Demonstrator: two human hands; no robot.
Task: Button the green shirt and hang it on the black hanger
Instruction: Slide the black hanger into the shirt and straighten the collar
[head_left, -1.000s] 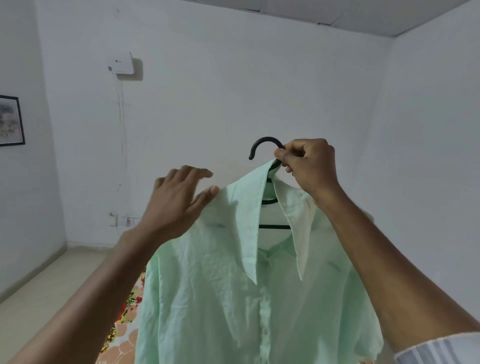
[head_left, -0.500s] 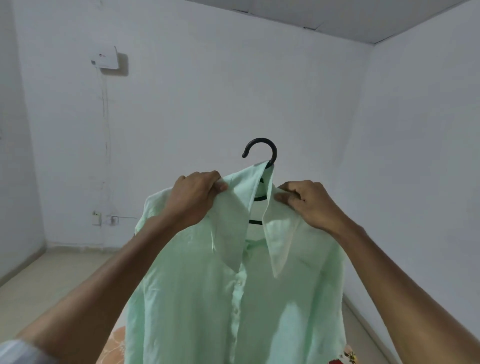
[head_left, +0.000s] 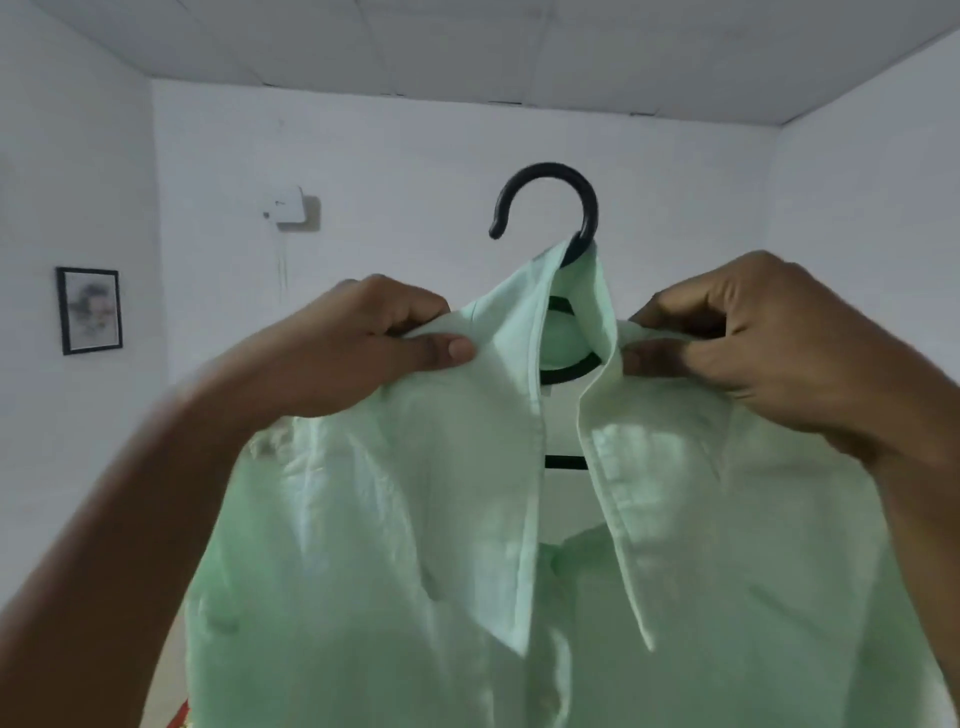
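The green shirt (head_left: 467, 519) fills the lower middle of the view, already draped over the black hanger (head_left: 545, 208), whose hook stands out of the collar at 12 o'clock and whose bar shows through the open neck. Lower down the placket looks closed, with a button or two faintly visible, though the blur keeps me from counting; the neck itself gapes and the collar points stand up, unfolded. So the hanging looks largely done, and what seems left is settling the shoulders and turning the collar down.

The left hand (head_left: 363, 353), at 9 o'clock of the collar, pinches the shoulder cloth between thumb and fingers. The right hand (head_left: 737, 343), at 3 o'clock, grips the other shoulder likewise.

Beyond, a framed picture (head_left: 89, 310) hangs on the wall at 9 o'clock, a small white box (head_left: 287, 205) at 11 o'clock.
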